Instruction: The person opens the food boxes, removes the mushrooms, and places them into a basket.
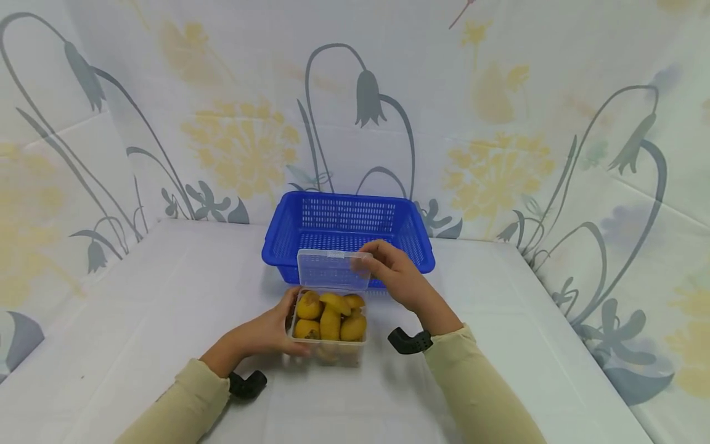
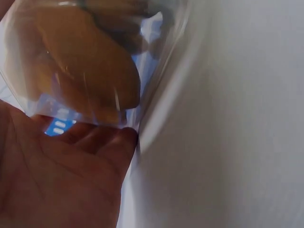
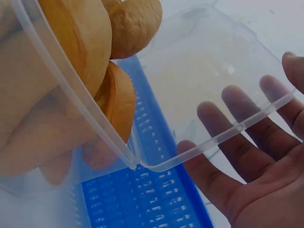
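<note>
A clear plastic box (image 1: 360, 353) full of yellow-brown rounded pieces (image 1: 308, 306) stands in the middle of the table. Their exact kind is unclear; some are curved and smooth. At the back of the box its hinged clear lid (image 1: 327, 271) is raised. My left hand (image 1: 272, 331) grips the box's left side, thumb toward the front. The left wrist view shows those fingers (image 2: 116, 147) along the box wall. My right hand (image 1: 395, 271) is at the lid's right end. In the right wrist view its nearly straight fingers (image 3: 237, 102) lie behind the lid, thumb apart from them.
A blue perforated basket (image 1: 272, 243) stands just behind the box, partly covered by the lid and right hand. White cloth (image 1: 166, 296) covers the table. Patterned fabric (image 1: 233, 80) hangs at the back and sides.
</note>
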Tool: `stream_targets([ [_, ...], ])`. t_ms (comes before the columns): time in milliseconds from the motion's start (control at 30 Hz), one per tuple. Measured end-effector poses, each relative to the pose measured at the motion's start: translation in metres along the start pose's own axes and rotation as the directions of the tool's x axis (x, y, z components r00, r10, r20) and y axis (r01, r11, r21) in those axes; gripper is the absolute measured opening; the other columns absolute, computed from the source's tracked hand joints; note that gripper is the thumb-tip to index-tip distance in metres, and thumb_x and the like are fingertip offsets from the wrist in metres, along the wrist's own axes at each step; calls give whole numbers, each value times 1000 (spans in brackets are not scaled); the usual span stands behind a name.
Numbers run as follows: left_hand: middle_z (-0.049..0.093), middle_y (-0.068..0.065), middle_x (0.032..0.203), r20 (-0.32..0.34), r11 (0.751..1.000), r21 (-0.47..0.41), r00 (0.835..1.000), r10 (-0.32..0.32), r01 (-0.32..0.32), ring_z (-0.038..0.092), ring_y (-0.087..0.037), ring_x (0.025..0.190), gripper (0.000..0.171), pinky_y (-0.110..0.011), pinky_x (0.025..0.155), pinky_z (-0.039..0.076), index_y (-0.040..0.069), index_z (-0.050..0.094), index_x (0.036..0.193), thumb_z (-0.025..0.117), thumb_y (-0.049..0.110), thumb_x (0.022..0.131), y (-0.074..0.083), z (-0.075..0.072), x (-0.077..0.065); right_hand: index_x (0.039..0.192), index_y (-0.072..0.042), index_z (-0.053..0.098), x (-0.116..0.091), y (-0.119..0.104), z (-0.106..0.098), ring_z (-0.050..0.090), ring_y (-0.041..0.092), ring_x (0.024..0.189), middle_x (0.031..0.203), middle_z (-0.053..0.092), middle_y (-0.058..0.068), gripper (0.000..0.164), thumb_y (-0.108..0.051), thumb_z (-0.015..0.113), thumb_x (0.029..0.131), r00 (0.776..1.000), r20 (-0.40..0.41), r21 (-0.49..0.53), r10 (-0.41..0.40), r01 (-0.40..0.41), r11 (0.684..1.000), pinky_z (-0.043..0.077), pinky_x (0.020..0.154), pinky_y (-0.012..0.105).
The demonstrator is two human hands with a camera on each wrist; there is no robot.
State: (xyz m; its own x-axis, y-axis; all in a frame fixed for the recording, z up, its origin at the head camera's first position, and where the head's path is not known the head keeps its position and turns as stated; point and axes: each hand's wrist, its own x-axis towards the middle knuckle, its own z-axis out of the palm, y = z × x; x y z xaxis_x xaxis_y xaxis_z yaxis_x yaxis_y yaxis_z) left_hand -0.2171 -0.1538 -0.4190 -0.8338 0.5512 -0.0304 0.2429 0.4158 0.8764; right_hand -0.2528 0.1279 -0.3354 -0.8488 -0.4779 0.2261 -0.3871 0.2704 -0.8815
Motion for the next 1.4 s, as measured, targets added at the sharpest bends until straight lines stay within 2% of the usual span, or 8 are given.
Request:
stream_targets([
  [100,17,-11,159,12,1000,-5,1000,-12,13,26,-32,145,127,-57,119,17,19,0,154,89,33,65,0,-2,-1,118,-13,56,3,6,1,65,26,106,115,67,10,28,-34,47,102,999,-34,60,2,0,998,52,98,43],
  [367,21,-9,157,23,1000,-13,1000,-5,6,28,-30,143,125,-56,119,18,19,2,153,89,31,65,-3,-11,-3,127,-20,60,18,16,5,66,19,102,112,67,5,33,-36,52,100,981,-189,51,34,-25,998,55,94,36],
  [533,23,-12,156,19,1000,-12,1000,-2,3,30,-33,141,121,-59,118,18,14,3,153,88,29,67,-7,-18,-4,127,-16,59,30,21,13,67,21,100,117,66,12,30,-26,56,98,965,-259,104,42,-15,994,57,91,35],
  [633,25,-12,155,18,1000,-16,1000,-4,4,31,-33,140,118,-59,118,19,14,6,152,87,28,68,-9,-21,-5,125,-15,58,35,24,17,68,23,99,117,65,13,28,-20,58,98,956,-291,102,27,3,995,57,89,35],
  [733,28,-11,153,24,1000,-19,1000,-4,5,34,-31,138,115,-58,118,20,16,8,151,87,28,68,-11,-23,-7,124,-14,59,36,24,20,68,22,96,116,66,10,29,-19,61,96,947,-321,43,19,-5,999,58,87,33],
  [933,30,-12,151,32,1000,-19,999,3,-2,35,-31,137,113,-59,117,22,17,9,150,86,28,68,-12,-26,-9,128,-13,60,35,23,24,68,20,95,117,67,6,36,-24,64,94,939,-344,-84,4,-35,996,58,87,35],
  [1133,27,-12,153,35,999,-39,999,14,-12,32,-32,139,116,-60,118,19,17,6,152,86,25,68,-11,-25,-10,127,-18,61,33,20,25,66,19,101,117,66,4,34,-23,64,94,941,-337,-126,-25,-19,992,56,90,34],
  [1400,23,-10,156,33,999,-48,999,5,-3,29,-30,141,118,-58,119,18,19,5,152,87,24,67,-11,-25,-10,128,-17,61,28,17,21,66,19,104,116,67,6,36,-21,66,92,946,-313,-191,-81,21,981,56,92,36],
])
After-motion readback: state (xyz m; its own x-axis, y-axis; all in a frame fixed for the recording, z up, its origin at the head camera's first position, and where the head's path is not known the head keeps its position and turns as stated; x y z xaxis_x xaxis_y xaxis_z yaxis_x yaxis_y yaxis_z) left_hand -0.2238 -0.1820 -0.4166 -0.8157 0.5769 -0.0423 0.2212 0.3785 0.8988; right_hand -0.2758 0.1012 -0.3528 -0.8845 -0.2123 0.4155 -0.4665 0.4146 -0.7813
